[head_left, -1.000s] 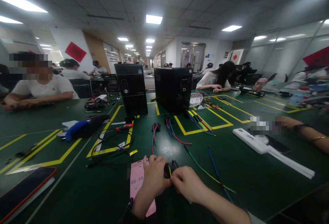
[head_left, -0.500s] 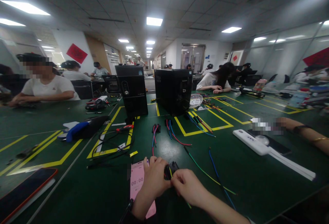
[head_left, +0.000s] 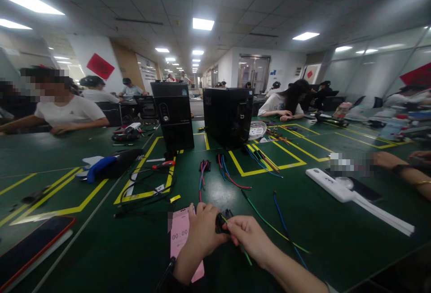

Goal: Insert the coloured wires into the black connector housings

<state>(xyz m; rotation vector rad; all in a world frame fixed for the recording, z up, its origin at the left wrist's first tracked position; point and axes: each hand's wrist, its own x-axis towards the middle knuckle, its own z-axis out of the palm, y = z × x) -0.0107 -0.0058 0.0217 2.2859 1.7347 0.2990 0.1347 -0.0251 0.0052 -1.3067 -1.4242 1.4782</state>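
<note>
My left hand [head_left: 202, 229] is closed round a small black part [head_left: 227, 215], perhaps a plug or socket; the fingers hide much of it. Between the thumb and fingers of my right hand [head_left: 249, 234] is a green-and-yellow wire [head_left: 248, 255], its tail hanging out below and its upper end at the black part. Whether that end sits inside the part, I cannot tell. A pink-screened phone [head_left: 178, 233] lies partly under my left wrist. Just right of my hands rest another green-and-yellow wire [head_left: 269, 224] and a blue wire [head_left: 282, 213].
Two black computer towers [head_left: 173, 118] stand ahead. Black parts with red and blue wires [head_left: 227, 172] lie before them. A white power strip [head_left: 330, 185] is at right, near another person's hand [head_left: 387, 165]. A black cable [head_left: 141, 185] and an orange-edged phone [head_left: 37, 243] lie left.
My right hand has shifted slightly up and right, and its fingers now show more of the wire at the black part. My left hand keeps its hold. The person at left has moved an arm.
</note>
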